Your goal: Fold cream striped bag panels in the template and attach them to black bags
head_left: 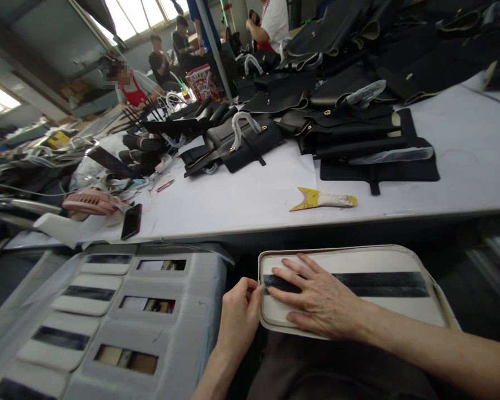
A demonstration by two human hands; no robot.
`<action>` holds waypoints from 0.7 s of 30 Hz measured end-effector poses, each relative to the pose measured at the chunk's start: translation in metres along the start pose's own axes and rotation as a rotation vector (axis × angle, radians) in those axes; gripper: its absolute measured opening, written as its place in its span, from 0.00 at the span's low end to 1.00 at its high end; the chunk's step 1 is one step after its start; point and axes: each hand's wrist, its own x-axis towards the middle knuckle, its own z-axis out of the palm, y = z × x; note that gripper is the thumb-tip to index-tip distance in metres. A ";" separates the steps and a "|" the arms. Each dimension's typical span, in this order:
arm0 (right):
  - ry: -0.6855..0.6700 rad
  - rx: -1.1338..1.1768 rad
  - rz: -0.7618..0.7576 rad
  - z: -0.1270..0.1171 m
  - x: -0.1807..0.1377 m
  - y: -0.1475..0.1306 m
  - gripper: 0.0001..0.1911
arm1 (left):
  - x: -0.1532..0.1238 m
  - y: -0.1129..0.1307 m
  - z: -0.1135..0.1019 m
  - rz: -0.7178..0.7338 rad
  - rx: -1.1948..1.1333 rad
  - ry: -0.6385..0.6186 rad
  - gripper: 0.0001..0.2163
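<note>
A cream panel (383, 316) with rounded corners, a raised rim and a dark stripe along its middle lies over my lap. My right hand (316, 297) is flat on its left part, fingers spread, palm down. At the panel's left end, my left hand (241, 305) pinches the rim between thumb and fingers. The fingertips partly hide the spot they grip. Beyond the panel, a yellow scraper-like tool (323, 199) with a notched end and a white-wrapped handle rests near the table's front edge.
Black leather bag pieces (250, 144) with wrapped handles cover the back of the white table (233, 205). A phone (131, 221) and a pink fan (94, 201) sit at left. Similar striped panels (62, 339) lie on a grey stand (183, 333). Several people work farther back.
</note>
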 end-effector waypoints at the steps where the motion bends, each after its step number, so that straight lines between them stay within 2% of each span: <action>1: -0.003 -0.001 0.002 0.000 0.000 0.000 0.28 | 0.000 -0.002 0.000 -0.013 -0.052 -0.020 0.12; 10: 0.024 0.025 -0.006 0.002 -0.002 0.000 0.28 | 0.003 -0.031 0.013 -0.285 -0.781 -0.164 0.14; 14: 0.024 0.033 -0.003 0.000 -0.003 0.000 0.30 | 0.007 -0.031 0.014 -0.332 -0.871 -0.246 0.15; 21: 0.018 0.040 -0.007 -0.001 -0.002 -0.001 0.30 | 0.022 -0.031 0.002 -0.398 -0.924 -0.420 0.16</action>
